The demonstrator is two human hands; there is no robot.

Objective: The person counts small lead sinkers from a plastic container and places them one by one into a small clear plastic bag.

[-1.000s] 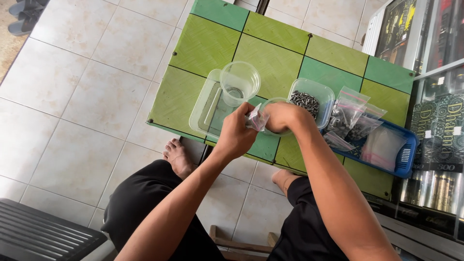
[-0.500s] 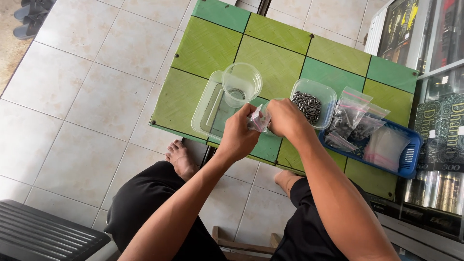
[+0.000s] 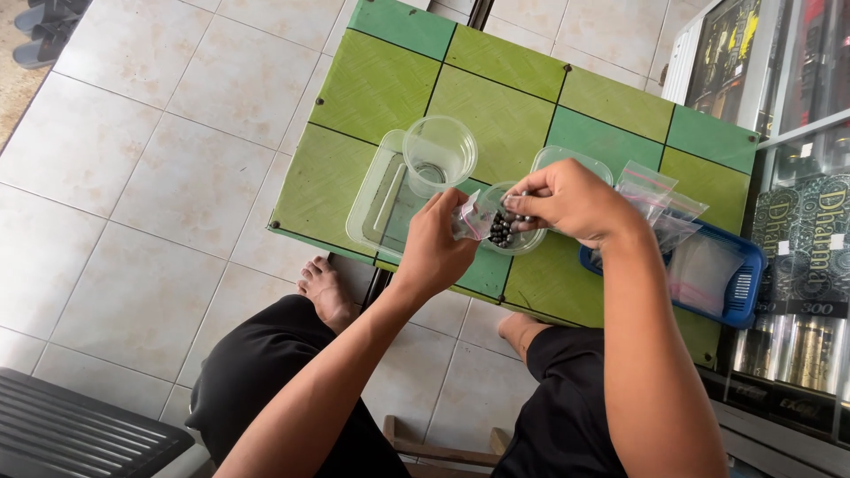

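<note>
1. Small clear zip bag [image 3: 469, 217] with a pink strip sits pinched in the left hand [image 3: 434, 248], above the near edge of the green tiled table [image 3: 372, 88], just beside a small round clear cup [image 3: 512, 232] holding dark pellets.
2. More zip bags [image 3: 660, 190] of the same kind, clear with pink strips, lie bunched at the left end of a blue plastic basket [image 3: 748, 283] on the table's right side; further flat bags fill its middle.
3. A rectangular clear tub [image 3: 553, 158] shows behind the right hand [image 3: 571, 199], mostly hidden by it. A tall clear plastic cup [image 3: 440, 152] stands in a shallow clear tray [image 3: 376, 199] at left.
4. Dark packages with gold ornament [image 3: 810, 239] stand in a glass case at the far right.
5. Half a second ago the right hand was down by the bag, hiding the round cup; now it has lifted and shifted right, uncovering the cup and covering the tub of pellets.
6. The left forearm comes up from bottom centre, thumb and fingers pressed on the bag. The right forearm crosses from lower right, wrist bent, fingertips pinched together on a few dark pellets over the round cup.
</note>
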